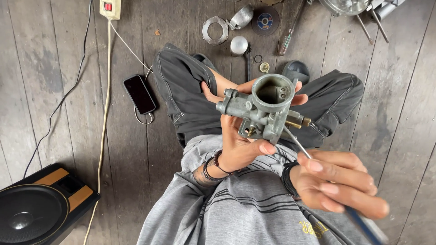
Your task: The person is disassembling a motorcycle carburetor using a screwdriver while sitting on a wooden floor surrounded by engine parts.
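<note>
The left hand [243, 143] grasps the carburettor [263, 111] from below, thumb on its lower edge, holding it above the lap with the round bore facing up. The right hand [338, 183] is clenched around a screwdriver [297, 144]; the thin shaft runs up-left, its tip touching the carburettor's lower right side. Open floor [59, 68] lies to the left, bounded by a phone [139, 94], a cable [105, 113] and a speaker [38, 211]. Ahead, a ring [215, 30], a disc [265, 21] and small parts crowd the boards.

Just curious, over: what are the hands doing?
Left hand grips carburetor. Right hand holds screwdriver, tip at carburetor's side. Nothing in between.
</note>
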